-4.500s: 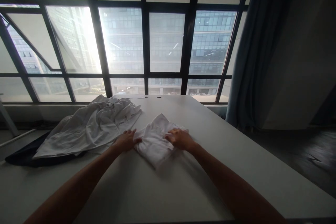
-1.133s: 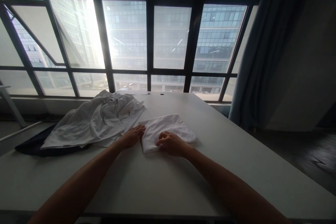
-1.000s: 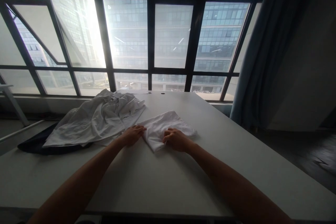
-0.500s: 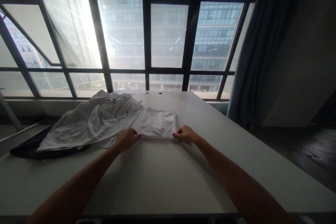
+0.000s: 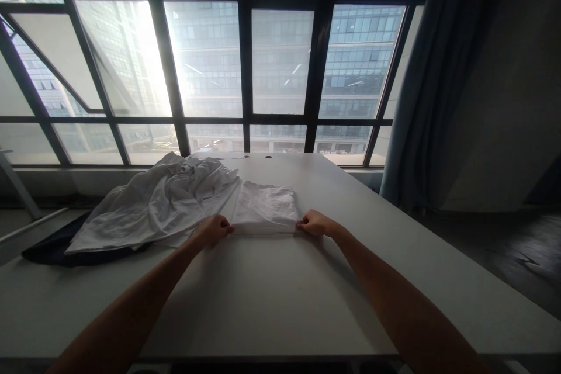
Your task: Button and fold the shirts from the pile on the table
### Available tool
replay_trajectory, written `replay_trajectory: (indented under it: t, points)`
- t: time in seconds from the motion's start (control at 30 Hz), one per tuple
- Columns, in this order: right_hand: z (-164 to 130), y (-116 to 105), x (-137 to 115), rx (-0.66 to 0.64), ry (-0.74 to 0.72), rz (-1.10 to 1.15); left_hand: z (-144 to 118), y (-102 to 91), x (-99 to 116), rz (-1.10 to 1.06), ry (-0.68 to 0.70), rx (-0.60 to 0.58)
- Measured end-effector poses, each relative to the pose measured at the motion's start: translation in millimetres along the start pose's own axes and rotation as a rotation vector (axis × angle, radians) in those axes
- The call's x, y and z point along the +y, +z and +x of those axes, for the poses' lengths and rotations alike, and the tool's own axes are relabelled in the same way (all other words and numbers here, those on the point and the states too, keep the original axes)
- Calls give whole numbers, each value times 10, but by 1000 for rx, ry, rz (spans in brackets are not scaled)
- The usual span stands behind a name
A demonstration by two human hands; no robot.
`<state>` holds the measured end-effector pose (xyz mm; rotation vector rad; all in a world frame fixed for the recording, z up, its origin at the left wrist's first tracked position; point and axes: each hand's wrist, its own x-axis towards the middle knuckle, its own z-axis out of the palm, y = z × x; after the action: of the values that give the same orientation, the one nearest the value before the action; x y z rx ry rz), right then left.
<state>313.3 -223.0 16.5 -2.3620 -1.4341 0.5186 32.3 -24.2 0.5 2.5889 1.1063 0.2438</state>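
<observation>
Left hand (image 5: 213,229) and right hand (image 5: 314,224): fingers pinch the near corners of the folded white cloth (image 5: 266,207); crumpled white garment (image 5: 158,204) beyond the left fingers.

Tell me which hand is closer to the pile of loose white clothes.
Left. The left hand is right beside the pile of loose white clothes, at its near edge. The right hand is across the folded cloth, gripping its right corner.
</observation>
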Motion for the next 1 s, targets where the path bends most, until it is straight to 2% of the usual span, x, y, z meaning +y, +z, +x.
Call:
replay_trajectory:
  t: [0.17,0.3,0.43,0.6,0.67,0.73,0.77,0.8,0.83,0.87,0.93,0.97,1.0]
  points:
    - [46,-61,68,-54,68,56,-31,-34,60,-32,58,-40]
    - [4,-93,94,-131,27,138,-22,-2,21,-82,84,-87]
    - [-22,-85,86,-106,16,143,-26,-7,47,12,114,-24]
    - [-36,-104,43,-108,35,133,-132,-134,178,169,87,29]
    - [-71,-150,30,-163,67,73,-187,-179,190,206,109,-62]
    - [-124,-219,11,-261,107,-2,-224,-216,193,213,153,-203]
    - [-153,-253,-7,-298,119,-38,-229,-231,204,212,168,-240]
    - [-177,-277,-34,-291,122,-78,-221,-242,229,212,173,-228]
    - [-195,-286,-73,-221,118,-122,-198,-245,268,211,171,-159]
    - [-203,-274,-121,-96,100,-164,-161,-238,320,207,173,-48]
    - [-180,-176,-229,220,10,-220,-50,-182,439,188,249,186]
    - [-149,-95,-278,339,-62,-235,17,-133,489,179,323,247]
    - [-107,-2,-314,384,-145,-241,83,-73,522,178,398,252]
